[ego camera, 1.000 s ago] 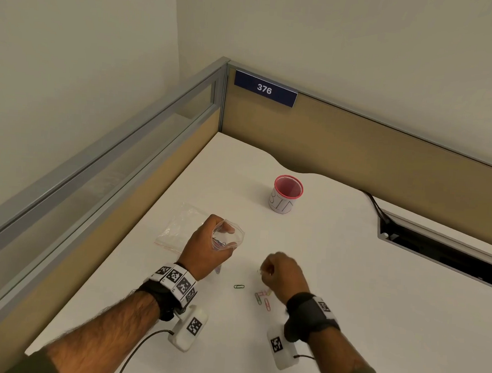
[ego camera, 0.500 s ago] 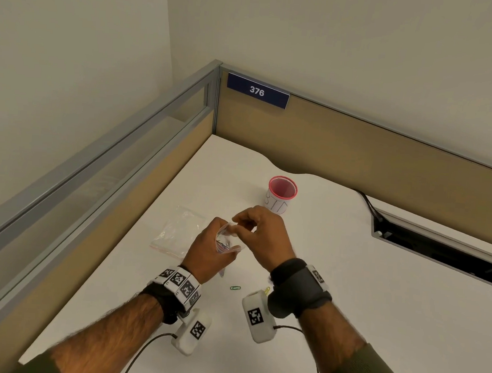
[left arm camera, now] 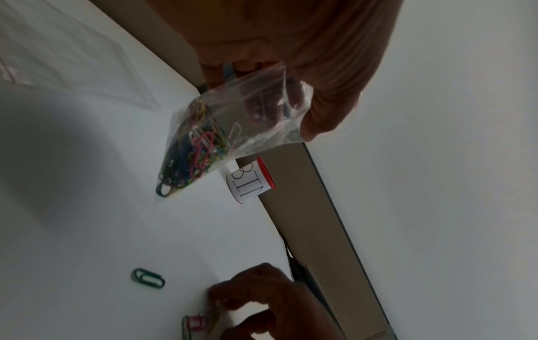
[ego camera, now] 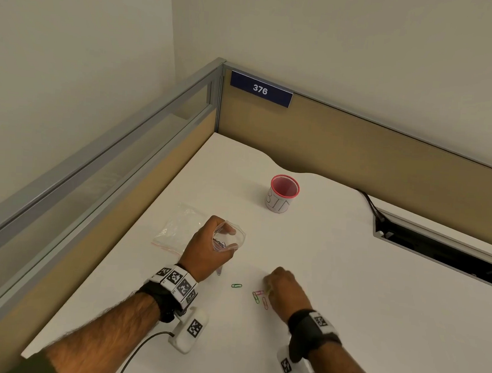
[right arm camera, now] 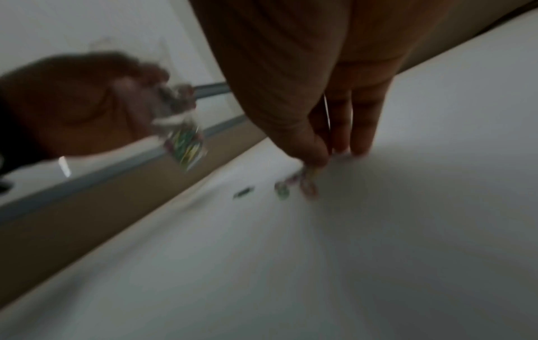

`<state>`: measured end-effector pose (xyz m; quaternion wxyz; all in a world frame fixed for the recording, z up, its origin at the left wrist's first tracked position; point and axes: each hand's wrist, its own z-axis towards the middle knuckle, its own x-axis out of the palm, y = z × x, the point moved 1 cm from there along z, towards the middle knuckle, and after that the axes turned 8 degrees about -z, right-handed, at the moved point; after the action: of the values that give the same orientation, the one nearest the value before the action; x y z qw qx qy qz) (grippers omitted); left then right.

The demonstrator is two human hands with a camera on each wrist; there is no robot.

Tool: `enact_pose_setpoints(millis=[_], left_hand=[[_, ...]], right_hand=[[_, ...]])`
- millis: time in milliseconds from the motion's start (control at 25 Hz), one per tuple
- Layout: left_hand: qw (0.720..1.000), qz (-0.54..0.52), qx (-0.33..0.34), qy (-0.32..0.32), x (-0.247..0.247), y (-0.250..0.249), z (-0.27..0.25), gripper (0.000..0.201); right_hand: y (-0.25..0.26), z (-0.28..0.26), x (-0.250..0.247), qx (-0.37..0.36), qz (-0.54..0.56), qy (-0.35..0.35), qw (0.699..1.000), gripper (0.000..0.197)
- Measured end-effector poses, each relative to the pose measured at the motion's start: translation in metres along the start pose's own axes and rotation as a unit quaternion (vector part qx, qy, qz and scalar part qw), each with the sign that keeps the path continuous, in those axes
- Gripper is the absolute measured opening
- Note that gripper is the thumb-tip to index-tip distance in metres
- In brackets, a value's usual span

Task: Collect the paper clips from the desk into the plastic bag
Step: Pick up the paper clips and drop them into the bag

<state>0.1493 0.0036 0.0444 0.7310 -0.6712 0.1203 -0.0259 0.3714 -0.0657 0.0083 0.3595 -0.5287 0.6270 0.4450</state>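
My left hand (ego camera: pixel 205 250) holds a small clear plastic bag (ego camera: pixel 231 237) above the desk, its mouth held open between thumb and fingers. In the left wrist view the bag (left arm camera: pixel 232 128) hangs with several coloured paper clips bunched in its lower corner. My right hand (ego camera: pixel 267 287) is down on the desk at a small cluster of clips (ego camera: pixel 259 298), fingers curled, and its tips pinch a pale yellow clip (left arm camera: pixel 217 318) beside a pink clip (left arm camera: pixel 198 322). A green clip (ego camera: pixel 236 285) lies alone between the hands. The right wrist view is blurred.
A second clear bag (ego camera: pixel 177 231) lies flat on the desk beyond my left hand. A red-rimmed cup (ego camera: pixel 282 194) marked BIN stands farther back. Partition walls (ego camera: pixel 357 153) close the back and left. A cable slot (ego camera: pixel 438 252) cuts the desk at the right.
My right hand went up to the bag's mouth half a second ago and has come back down to the cluster of clips. My left hand has kept the bag in about the same place.
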Motion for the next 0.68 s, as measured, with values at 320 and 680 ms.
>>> enact_pose_setpoints(millis=[320, 680], left_hand=[[1.000, 0.002, -0.001, -0.007, -0.002, 0.001, 0.001, 0.035], [1.000, 0.005, 0.002, -0.004, -0.004, -0.001, 0.003, 0.035]], right_hand=[[-0.005, -0.024, 0.024, 0.042, 0.057, -0.005, 0.997, 0.040], [0.043, 0.011, 0.016, 0.034, 0.130, -0.064, 0.989, 0.021]])
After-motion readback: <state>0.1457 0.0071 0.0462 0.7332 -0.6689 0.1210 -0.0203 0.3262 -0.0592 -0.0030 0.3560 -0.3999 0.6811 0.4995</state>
